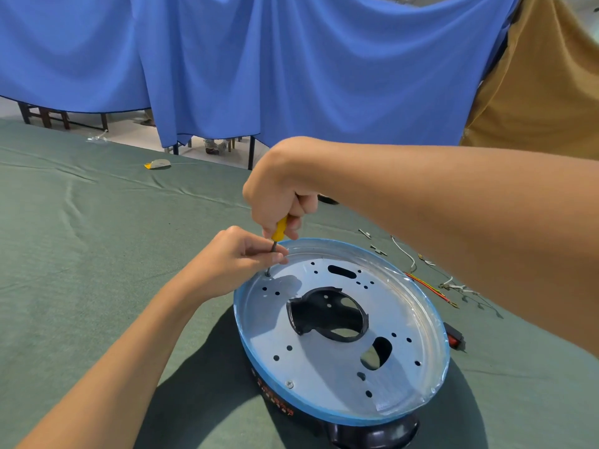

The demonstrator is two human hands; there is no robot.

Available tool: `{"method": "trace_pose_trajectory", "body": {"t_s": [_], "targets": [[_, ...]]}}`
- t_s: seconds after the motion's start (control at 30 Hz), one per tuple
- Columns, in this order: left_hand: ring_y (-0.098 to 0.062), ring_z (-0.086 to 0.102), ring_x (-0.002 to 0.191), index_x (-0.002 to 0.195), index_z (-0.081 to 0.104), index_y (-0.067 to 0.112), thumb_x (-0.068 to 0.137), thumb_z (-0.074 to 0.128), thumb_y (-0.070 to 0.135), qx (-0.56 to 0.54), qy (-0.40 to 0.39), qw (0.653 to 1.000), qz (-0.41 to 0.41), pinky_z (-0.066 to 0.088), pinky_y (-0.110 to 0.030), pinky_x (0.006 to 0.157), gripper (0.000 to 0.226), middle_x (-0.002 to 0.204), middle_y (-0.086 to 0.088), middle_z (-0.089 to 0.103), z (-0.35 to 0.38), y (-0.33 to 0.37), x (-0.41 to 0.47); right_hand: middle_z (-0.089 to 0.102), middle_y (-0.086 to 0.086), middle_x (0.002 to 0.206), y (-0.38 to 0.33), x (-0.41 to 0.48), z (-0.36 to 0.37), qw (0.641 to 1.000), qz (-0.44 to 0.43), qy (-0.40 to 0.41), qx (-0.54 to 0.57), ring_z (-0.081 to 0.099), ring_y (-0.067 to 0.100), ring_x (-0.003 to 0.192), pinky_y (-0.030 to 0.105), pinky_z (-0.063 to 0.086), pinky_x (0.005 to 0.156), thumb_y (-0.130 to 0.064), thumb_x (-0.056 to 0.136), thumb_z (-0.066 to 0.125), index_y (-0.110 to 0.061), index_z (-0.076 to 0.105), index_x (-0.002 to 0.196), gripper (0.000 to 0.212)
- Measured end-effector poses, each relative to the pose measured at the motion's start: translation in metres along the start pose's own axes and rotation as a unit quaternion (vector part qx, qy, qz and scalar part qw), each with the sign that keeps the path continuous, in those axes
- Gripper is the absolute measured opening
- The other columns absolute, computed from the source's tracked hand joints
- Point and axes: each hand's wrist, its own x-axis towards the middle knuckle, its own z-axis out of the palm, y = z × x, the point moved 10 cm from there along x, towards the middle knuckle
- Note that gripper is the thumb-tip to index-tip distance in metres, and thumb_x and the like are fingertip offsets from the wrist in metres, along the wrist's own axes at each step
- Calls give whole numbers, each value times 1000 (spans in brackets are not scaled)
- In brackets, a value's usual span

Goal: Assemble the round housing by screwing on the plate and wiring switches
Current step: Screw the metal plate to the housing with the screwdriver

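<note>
The round housing with a blue rim and black plastic base sits on the green table cloth close in front of us. The silver perforated metal plate lies inside its rim. One small silver screw is already seated at the plate's near edge. A second screw stands in a hole at the far left edge, under the tip of the yellow-handled screwdriver.

Our right hand is wrapped round the handle from above. Our left hand pinches the dark shaft between thumb and fingertips, just above the plate.

We judge the main risk to be the tip camming out of the screw head. The driver looks slightly tilted, and a slip could scratch the plate or jab the steadying fingers. With only one screw seated (as far as we can see), the plate could also rotate under the torque and pull its holes out of line. A screw started crooked could cross-thread.

Further out, the red rocker switch lies just beside the right rim, and the loose red, yellow and white wires lie on the cloth beneath our right forearm. A sweep of that arm could drag them away.
</note>
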Motion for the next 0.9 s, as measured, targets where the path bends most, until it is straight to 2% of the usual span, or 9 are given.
{"method": "trace_pose_trajectory", "body": {"t_s": [0.1, 0.23, 0.33, 0.4, 0.47, 0.53, 0.7, 0.83, 0.9], "targets": [[-5, 67, 110, 113, 73, 22, 96, 53, -8, -112, -53, 992, 5, 52, -15, 88, 40, 111, 9, 75, 0, -1, -3, 65, 0, 66, 0, -4, -1, 1000, -10, 17, 8, 32, 16, 34, 17, 34, 45, -23, 97, 46, -6, 69, 97, 28], [-18, 73, 96, 114, 71, 16, 103, 47, 8, -209, 51, 972, -94, 56, -24, 73, 28, 110, -1, 76, -16, -32, -4, 64, 7, 72, -3, -11, -2, 997, -53, 47, 9, 42, 21, 49, 22, 35, 45, -31, 90, 60, -7, 61, 81, 26], [-15, 72, 76, 104, 75, 10, 105, 47, 24, -176, 38, 972, -148, 54, -27, 69, 31, 96, -9, 77, 1, -47, -5, 65, -1, 74, -20, -24, -9, 978, -140, 120, -100, 57, 18, 62, 21, 38, 48, -28, 84, 70, -13, 69, 90, 16], [-15, 67, 63, 92, 76, 5, 104, 48, 32, -170, 24, 973, -151, 52, -26, 62, 41, 79, -8, 76, 9, -45, -4, 63, -5, 65, -33, -35, -11, 952, -196, 174, -161, 54, 8, 60, 16, 35, 40, -25, 84, 70, -19, 69, 77, 10], [-13, 63, 54, 79, 76, 6, 104, 48, 33, -170, 32, 973, -153, 48, -20, 52, 46, 68, -6, 72, 9, -43, -5, 48, -7, 50, -39, -41, -11, 933, -230, 208, -180, 41, 7, 50, 14, 32, 34, -22, 83, 69, -20, 52, 54, 34], [-11, 61, 50, 68, 75, 11, 104, 48, 29, -164, 46, 973, -158, 46, -17, 49, 48, 63, -4, 71, 8, -43, -6, 40, -6, 48, -42, -40, -11, 932, -232, 218, -173, 38, 12, 49, 16, 29, 37, -19, 83, 68, -20, 41, 49, 44], [-18, 57, 56, 72, 72, 3, 102, 51, 38, -152, 42, 976, -150, 45, -26, 59, 51, 65, -8, 67, 8, -40, -6, 63, -2, 61, -38, -22, -9, 966, -174, 145, -124, 64, 22, 70, 27, 53, 59, -23, 85, 67, -16, 58, 62, 26], [-9, 53, 43, 47, 67, 22, 101, 52, 32, -153, 40, 976, -150, 41, -16, 44, 57, 50, 3, 60, 9, -37, -8, 62, -2, 66, -30, -11, -6, 992, -87, 75, -59, 53, 12, 48, 16, 41, 40, -24, 92, 60, -10, 71, 89, 18], [-12, 56, 50, 59, 72, 17, 100, 53, 24, -155, 42, 975, -154, 45, -20, 51, 46, 57, -1, 62, 7, -39, -8, 52, -1, 65, -30, -6, 5, 998, -35, 19, -47, 41, 11, 33, 13, 33, 37, -22, 96, 50, -8, 69, 109, 27]]}}
